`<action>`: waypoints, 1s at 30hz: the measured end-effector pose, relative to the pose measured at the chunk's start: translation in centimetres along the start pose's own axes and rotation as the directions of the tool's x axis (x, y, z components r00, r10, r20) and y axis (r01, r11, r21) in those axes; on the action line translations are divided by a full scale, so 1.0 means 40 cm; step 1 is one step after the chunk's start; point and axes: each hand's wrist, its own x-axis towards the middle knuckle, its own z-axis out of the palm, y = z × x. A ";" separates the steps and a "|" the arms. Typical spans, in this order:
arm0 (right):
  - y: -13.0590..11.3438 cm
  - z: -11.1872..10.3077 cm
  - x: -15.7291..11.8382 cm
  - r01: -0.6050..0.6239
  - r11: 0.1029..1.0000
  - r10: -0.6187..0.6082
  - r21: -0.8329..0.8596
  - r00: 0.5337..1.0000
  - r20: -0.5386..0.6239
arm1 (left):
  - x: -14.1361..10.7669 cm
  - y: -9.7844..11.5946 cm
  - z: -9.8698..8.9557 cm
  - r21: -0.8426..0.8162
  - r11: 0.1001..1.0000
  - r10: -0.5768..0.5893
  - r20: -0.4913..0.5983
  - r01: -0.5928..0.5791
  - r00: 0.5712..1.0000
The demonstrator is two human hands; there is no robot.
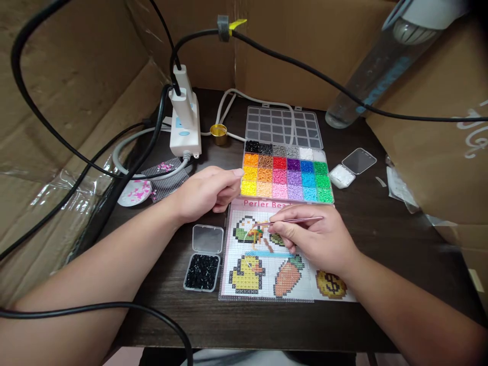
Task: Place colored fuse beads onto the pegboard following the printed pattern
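Observation:
My right hand (312, 234) pinches pink tweezers (297, 220) above the pattern sheet, their tips pointing left near the green and orange beads. My left hand (213, 189) is curled closed beside the left edge of the bead box (280, 163); whether it holds anything is hidden. Under a clear pegboard (267, 299), the sheet shows a yellow duck (247, 277) and a carrot (288, 277). Many colours of beads fill the box's compartments. Black beads (202, 272) sit in a small open case left of the board.
A power strip (185, 129) with cables stands back left, near a gold cup (218, 133). A white dish (134, 192) holds pink beads. An open case of white beads (342, 176) lies right. Cardboard walls (278, 66) enclose the table; a black cable crosses above.

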 end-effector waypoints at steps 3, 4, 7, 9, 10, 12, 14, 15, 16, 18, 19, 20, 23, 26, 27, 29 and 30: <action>0.001 0.000 -0.001 0.039 0.998 -0.039 -0.042 0.999 0.020 | 0.000 0.000 0.001 0.010 1.000 0.003 -0.003 -0.003 1.000; 0.001 0.000 -0.002 0.046 0.998 -0.044 -0.049 0.999 0.023 | 0.000 0.000 0.001 0.012 1.000 0.003 -0.004 -0.003 1.000; 0.002 0.001 0.000 0.050 0.997 -0.049 -0.057 0.999 0.025 | -0.001 0.000 0.001 0.013 1.000 -0.004 -0.001 0.004 1.000; 0.003 0.001 0.001 0.053 0.996 -0.051 -0.069 0.998 0.029 | 0.000 0.000 0.001 0.009 1.000 -0.006 0.001 0.006 1.000; 0.003 0.001 0.002 0.055 0.995 -0.053 -0.078 0.998 0.032 | 0.000 0.000 0.001 0.008 1.000 -0.005 0.001 0.005 1.000; 0.004 0.001 0.003 0.058 0.994 -0.054 -0.094 0.998 0.040 | 0.000 0.000 0.001 0.009 1.000 -0.002 0.001 0.002 1.000; 0.003 0.001 0.002 0.058 0.993 -0.053 -0.101 0.998 0.044 | 0.001 0.001 0.001 0.011 1.000 0.000 0.003 0.000 1.000; 0.003 0.001 0.001 0.059 0.993 -0.054 -0.102 0.997 0.047 | 0.001 0.001 0.001 0.012 1.000 0.000 0.004 0.000 1.000; 0.003 0.000 0.000 0.060 0.993 -0.055 -0.105 0.997 0.050 | 0.001 0.001 0.001 0.013 1.000 -0.002 0.007 0.001 1.000; 0.002 0.000 -0.001 0.061 0.992 -0.055 -0.112 0.997 0.055 | 0.001 0.002 0.000 0.015 1.000 -0.005 0.011 0.005 1.000; 0.002 0.000 -0.002 0.060 0.991 -0.053 -0.119 0.997 0.057 | 0.000 0.002 0.000 0.017 1.000 -0.006 0.013 0.006 1.000; 0.001 -0.001 -0.003 0.059 0.990 -0.052 -0.125 0.997 0.058 | 0.000 0.002 0.000 0.019 1.000 -0.005 0.015 0.005 1.000; 0.001 -0.002 -0.003 0.058 0.989 -0.051 -0.134 0.997 0.057 | 0.000 0.003 0.000 0.024 1.000 -0.002 0.017 0.002 1.000; 0.000 -0.002 -0.002 0.056 0.991 -0.050 -0.123 0.997 0.050 | 0.000 0.002 0.001 0.025 1.000 -0.010 0.007 0.010 1.000; 0.000 -0.001 -0.001 0.052 0.992 -0.047 -0.116 0.998 0.047 | 0.001 0.002 0.001 0.026 1.000 -0.011 0.004 0.011 1.000; -0.001 0.000 -0.001 0.044 0.994 -0.040 -0.102 0.998 0.041 | 0.000 0.002 0.002 0.028 1.000 -0.009 0.000 0.009 1.000; -0.001 0.001 -0.001 0.041 0.994 -0.038 -0.097 0.999 0.038 | 0.000 0.002 0.003 0.029 1.000 -0.007 -0.001 0.007 1.000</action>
